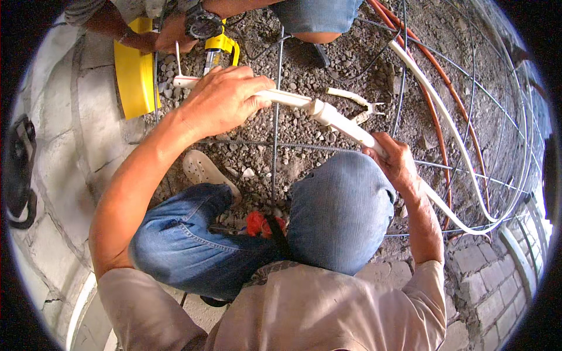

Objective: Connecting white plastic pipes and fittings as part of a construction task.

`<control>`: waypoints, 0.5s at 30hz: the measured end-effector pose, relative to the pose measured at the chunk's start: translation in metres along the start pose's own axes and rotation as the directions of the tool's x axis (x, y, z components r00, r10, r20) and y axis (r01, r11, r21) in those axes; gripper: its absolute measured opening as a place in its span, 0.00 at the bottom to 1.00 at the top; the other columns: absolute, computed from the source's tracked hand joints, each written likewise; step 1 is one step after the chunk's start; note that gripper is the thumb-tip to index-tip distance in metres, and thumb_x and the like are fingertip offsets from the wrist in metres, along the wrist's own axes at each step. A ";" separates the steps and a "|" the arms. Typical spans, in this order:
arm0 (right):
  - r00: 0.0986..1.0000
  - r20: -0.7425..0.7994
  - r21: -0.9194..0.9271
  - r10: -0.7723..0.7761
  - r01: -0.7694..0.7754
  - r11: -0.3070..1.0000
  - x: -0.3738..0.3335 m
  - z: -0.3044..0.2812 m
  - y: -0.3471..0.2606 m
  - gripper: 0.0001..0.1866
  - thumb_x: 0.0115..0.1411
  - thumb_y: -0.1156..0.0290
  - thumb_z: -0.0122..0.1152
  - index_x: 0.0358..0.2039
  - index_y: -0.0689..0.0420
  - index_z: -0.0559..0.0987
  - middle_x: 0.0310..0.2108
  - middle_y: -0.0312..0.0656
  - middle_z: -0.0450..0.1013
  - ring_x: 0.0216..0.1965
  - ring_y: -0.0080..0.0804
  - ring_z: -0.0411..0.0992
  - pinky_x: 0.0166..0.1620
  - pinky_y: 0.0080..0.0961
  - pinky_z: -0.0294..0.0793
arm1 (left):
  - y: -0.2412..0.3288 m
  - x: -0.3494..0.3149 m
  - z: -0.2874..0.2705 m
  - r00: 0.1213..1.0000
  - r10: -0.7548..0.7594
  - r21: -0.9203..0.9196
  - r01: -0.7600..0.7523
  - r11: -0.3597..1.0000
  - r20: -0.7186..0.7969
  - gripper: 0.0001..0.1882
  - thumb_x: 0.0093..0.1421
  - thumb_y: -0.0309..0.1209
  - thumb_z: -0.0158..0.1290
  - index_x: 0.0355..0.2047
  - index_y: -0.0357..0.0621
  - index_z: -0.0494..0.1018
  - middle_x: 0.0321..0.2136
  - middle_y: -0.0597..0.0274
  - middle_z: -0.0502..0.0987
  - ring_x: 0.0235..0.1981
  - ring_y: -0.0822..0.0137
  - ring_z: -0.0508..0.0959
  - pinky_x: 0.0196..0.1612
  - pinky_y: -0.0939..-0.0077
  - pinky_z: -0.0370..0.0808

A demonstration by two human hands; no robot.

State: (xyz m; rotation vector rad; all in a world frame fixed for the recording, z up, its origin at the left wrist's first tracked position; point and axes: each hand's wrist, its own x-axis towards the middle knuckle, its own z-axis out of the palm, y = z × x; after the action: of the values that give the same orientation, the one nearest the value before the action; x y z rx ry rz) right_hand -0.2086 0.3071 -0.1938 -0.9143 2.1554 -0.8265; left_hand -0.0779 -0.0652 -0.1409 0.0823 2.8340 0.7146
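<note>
Both hands grip a length of white plastic pipe [290, 99], which slants across in front of my knee. My left hand [225, 100] closes over its upper left part. Lower right, my right hand [395, 161] wraps round the pipe beside my raised knee. Between the hands is a thicker white fitting [322, 112], with pipe on both sides. Past my right hand, white tubing [442, 207] runs on toward a wide curve. Just behind the pipe lies a small white-handled tool [354, 100] with two short prongs; its exact kind is unclear.
Steel bars [275, 146] cross the gravel [252, 155] in a grid. Orange tubing [436, 117] curves at right. Another person's hands [170, 38] are at far left, near a yellow-handled tool [225, 47] and a yellow panel [133, 76]. Block walls [55, 158] stand alongside.
</note>
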 end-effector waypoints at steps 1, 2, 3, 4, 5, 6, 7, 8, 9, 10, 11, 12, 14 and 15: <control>1.000 0.007 -0.006 0.018 -0.018 1.000 0.000 0.000 0.000 0.16 0.63 0.60 0.70 0.45 0.56 0.80 0.30 0.49 0.81 0.32 0.46 0.83 0.35 0.38 0.82 | 0.000 0.001 -0.002 1.000 -0.003 0.010 0.003 1.000 0.003 0.13 0.66 0.41 0.57 0.47 0.53 0.80 0.33 0.57 0.78 0.39 0.52 0.80 0.43 0.53 0.75; 0.999 0.015 -0.008 0.043 -0.042 0.999 -0.001 0.000 -0.001 0.16 0.63 0.61 0.71 0.45 0.56 0.80 0.30 0.49 0.81 0.32 0.47 0.83 0.35 0.38 0.82 | 0.000 0.002 -0.003 1.000 -0.006 0.025 0.006 1.000 -0.002 0.13 0.66 0.41 0.57 0.47 0.53 0.80 0.33 0.57 0.78 0.39 0.52 0.80 0.43 0.53 0.75; 0.997 0.027 -0.003 0.072 -0.072 0.997 -0.001 0.001 0.000 0.16 0.63 0.61 0.71 0.45 0.56 0.80 0.30 0.49 0.81 0.32 0.47 0.83 0.35 0.39 0.82 | 0.001 0.002 -0.003 1.000 0.012 0.012 -0.012 1.000 -0.001 0.13 0.66 0.41 0.57 0.47 0.53 0.80 0.33 0.57 0.78 0.40 0.52 0.80 0.44 0.53 0.75; 0.998 0.022 -0.009 0.057 -0.057 0.998 -0.002 0.002 0.000 0.16 0.62 0.62 0.71 0.45 0.56 0.80 0.30 0.50 0.81 0.32 0.47 0.83 0.35 0.39 0.82 | 0.002 0.003 -0.003 1.000 0.009 0.019 -0.009 1.000 0.002 0.13 0.66 0.41 0.56 0.47 0.54 0.80 0.33 0.57 0.77 0.40 0.52 0.79 0.45 0.53 0.74; 0.999 0.019 -0.007 0.048 -0.048 0.999 -0.003 0.003 0.000 0.15 0.62 0.63 0.71 0.45 0.56 0.80 0.31 0.50 0.81 0.32 0.47 0.83 0.35 0.40 0.82 | 0.003 0.002 -0.004 1.000 0.006 0.027 -0.006 1.000 0.004 0.13 0.66 0.41 0.56 0.47 0.54 0.80 0.33 0.57 0.77 0.41 0.53 0.79 0.45 0.53 0.74; 0.999 0.023 0.003 0.045 -0.045 0.999 -0.004 0.003 0.000 0.15 0.62 0.64 0.71 0.45 0.56 0.80 0.31 0.50 0.81 0.32 0.48 0.83 0.36 0.40 0.81 | 0.005 0.001 -0.004 1.000 0.004 0.035 -0.004 0.999 0.009 0.13 0.66 0.42 0.56 0.47 0.54 0.80 0.33 0.58 0.77 0.41 0.53 0.79 0.46 0.53 0.74; 0.999 0.015 -0.002 0.036 -0.036 0.999 -0.004 0.004 -0.001 0.15 0.62 0.64 0.71 0.45 0.56 0.80 0.31 0.50 0.81 0.32 0.47 0.83 0.36 0.40 0.81 | 0.006 0.001 -0.004 1.000 0.005 0.058 -0.006 0.998 0.012 0.13 0.66 0.42 0.56 0.47 0.54 0.80 0.33 0.58 0.77 0.41 0.53 0.79 0.46 0.54 0.74; 0.999 0.013 -0.001 0.034 -0.034 0.999 -0.005 0.004 -0.001 0.15 0.61 0.64 0.71 0.45 0.56 0.80 0.31 0.50 0.81 0.33 0.47 0.83 0.36 0.40 0.81 | 0.007 0.001 -0.005 1.000 0.009 0.079 -0.010 0.997 0.016 0.13 0.66 0.42 0.56 0.47 0.54 0.80 0.33 0.58 0.77 0.42 0.54 0.79 0.47 0.54 0.73; 0.999 0.009 0.000 0.034 -0.034 0.999 -0.005 0.004 -0.002 0.15 0.61 0.65 0.71 0.45 0.56 0.80 0.31 0.50 0.81 0.33 0.47 0.83 0.36 0.41 0.81 | 0.007 0.001 -0.005 1.000 0.016 0.100 -0.018 0.995 0.021 0.13 0.66 0.41 0.56 0.47 0.54 0.80 0.33 0.59 0.77 0.42 0.54 0.79 0.48 0.54 0.73; 0.999 0.010 0.010 0.045 -0.045 0.999 -0.005 0.004 -0.002 0.15 0.61 0.65 0.71 0.45 0.56 0.80 0.31 0.50 0.81 0.33 0.47 0.83 0.36 0.41 0.81 | 0.007 0.001 -0.005 0.999 0.043 0.118 -0.046 0.992 0.026 0.13 0.66 0.41 0.56 0.47 0.53 0.80 0.33 0.59 0.77 0.42 0.55 0.79 0.48 0.55 0.73; 0.998 0.014 0.021 0.054 -0.054 0.998 -0.006 0.003 -0.002 0.15 0.61 0.65 0.71 0.45 0.56 0.80 0.31 0.50 0.81 0.33 0.48 0.83 0.36 0.41 0.81 | 0.007 0.001 -0.005 0.997 0.069 0.136 -0.072 0.988 0.032 0.13 0.66 0.41 0.56 0.47 0.53 0.80 0.33 0.60 0.76 0.42 0.55 0.79 0.48 0.55 0.73; 0.997 0.027 0.037 0.075 -0.076 0.996 -0.006 0.003 -0.002 0.15 0.61 0.65 0.72 0.45 0.56 0.80 0.31 0.50 0.81 0.33 0.48 0.83 0.36 0.41 0.81 | 0.006 0.001 -0.006 0.995 0.098 0.154 -0.101 0.983 0.029 0.14 0.66 0.41 0.56 0.47 0.52 0.80 0.33 0.60 0.76 0.43 0.56 0.79 0.48 0.56 0.72; 0.998 0.032 0.011 0.048 -0.049 0.999 -0.006 0.003 -0.001 0.15 0.61 0.65 0.71 0.45 0.56 0.80 0.32 0.50 0.81 0.34 0.48 0.83 0.37 0.41 0.80 | 0.002 0.001 -0.006 0.990 0.140 0.139 -0.142 0.980 0.023 0.14 0.66 0.41 0.56 0.47 0.51 0.80 0.33 0.61 0.76 0.42 0.57 0.79 0.49 0.57 0.72; 0.998 0.046 0.005 0.049 -0.049 0.999 -0.006 0.003 0.000 0.15 0.61 0.65 0.71 0.45 0.56 0.80 0.32 0.50 0.81 0.34 0.48 0.83 0.37 0.41 0.80 | 0.000 0.001 -0.005 0.988 0.154 0.130 -0.157 0.979 0.030 0.14 0.65 0.41 0.56 0.47 0.51 0.80 0.33 0.61 0.76 0.42 0.57 0.79 0.49 0.57 0.72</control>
State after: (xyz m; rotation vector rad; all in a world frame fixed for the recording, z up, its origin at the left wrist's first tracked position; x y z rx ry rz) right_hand -0.2024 0.3109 -0.1935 -0.8652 2.1259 -0.7806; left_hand -0.0802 -0.0672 -0.1366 0.3335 2.8766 0.5515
